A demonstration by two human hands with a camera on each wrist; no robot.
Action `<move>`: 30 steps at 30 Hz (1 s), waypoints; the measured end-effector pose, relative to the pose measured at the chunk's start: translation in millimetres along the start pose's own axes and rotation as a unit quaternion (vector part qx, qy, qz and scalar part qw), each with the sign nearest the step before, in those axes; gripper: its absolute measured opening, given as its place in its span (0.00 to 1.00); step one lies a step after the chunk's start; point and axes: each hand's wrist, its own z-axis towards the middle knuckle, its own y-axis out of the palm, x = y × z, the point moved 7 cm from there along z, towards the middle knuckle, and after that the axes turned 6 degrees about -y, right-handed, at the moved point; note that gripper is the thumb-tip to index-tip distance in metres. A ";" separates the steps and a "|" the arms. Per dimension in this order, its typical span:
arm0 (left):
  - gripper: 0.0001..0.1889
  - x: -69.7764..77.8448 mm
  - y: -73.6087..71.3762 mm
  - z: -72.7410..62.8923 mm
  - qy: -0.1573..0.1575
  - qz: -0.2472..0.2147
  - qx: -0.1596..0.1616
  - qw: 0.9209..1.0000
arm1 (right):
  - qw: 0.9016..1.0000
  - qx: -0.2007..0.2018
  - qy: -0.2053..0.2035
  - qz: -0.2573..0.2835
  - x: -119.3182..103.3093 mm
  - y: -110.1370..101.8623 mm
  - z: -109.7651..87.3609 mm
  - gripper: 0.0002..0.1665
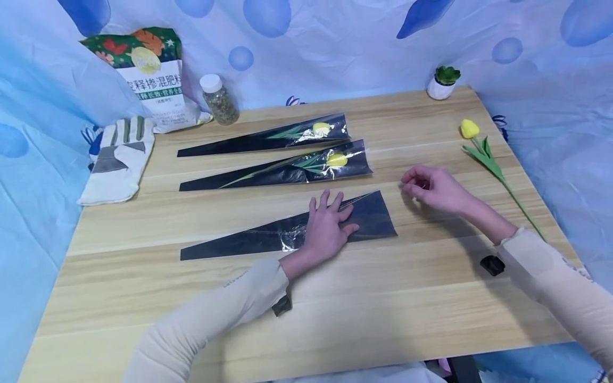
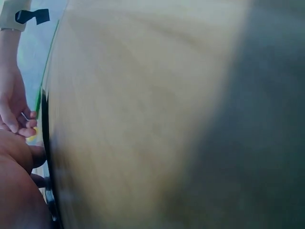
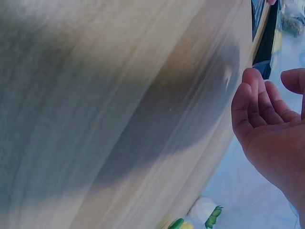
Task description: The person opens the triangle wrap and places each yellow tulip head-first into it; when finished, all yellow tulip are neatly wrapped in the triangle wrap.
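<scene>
My left hand (image 1: 326,229) lies with spread fingers on a black, tapered flower sleeve (image 1: 254,240) with a glossy clear face. Its wide end points right. Past that end, my right hand (image 1: 433,187) is held over the table, fingers loosely bent. In the right wrist view the right thumb stands apart from the fingers (image 3: 252,102), and nothing shows between them. Farther back lie two more black sleeves, a nearer one (image 1: 206,183) and a farther one (image 1: 206,149), each with a yellow tulip inside. A loose yellow tulip (image 1: 470,128) with a green stem lies right of my right hand.
A printed fertilizer bag (image 1: 165,103), a white-capped jar (image 1: 221,105) and a white-and-grey glove (image 1: 117,165) sit at the back left of the wooden table (image 1: 143,298). A small potted succulent (image 1: 440,88) stands at the back right. Patterned blue cloth (image 1: 335,48) hangs behind.
</scene>
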 end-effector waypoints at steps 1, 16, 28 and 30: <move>0.25 -0.4 0.3 -0.6 0.001 -0.006 0.002 1.000 | 1.000 0.000 0.001 0.001 0.2 0.1 -0.5 0.09; 0.18 -6.7 -0.4 -4.6 0.008 -0.102 0.025 0.994 | 1.000 0.005 0.012 0.001 5.1 -3.4 -7.9 0.11; 0.14 -12.3 -6.9 -8.7 0.031 -0.235 0.085 0.968 | 1.000 0.010 0.014 0.001 6.8 -10.1 -13.2 0.13; 0.13 -14.0 -7.3 -9.1 0.030 -0.260 0.091 0.961 | 1.000 0.011 0.016 0.001 7.7 -12.2 -14.9 0.13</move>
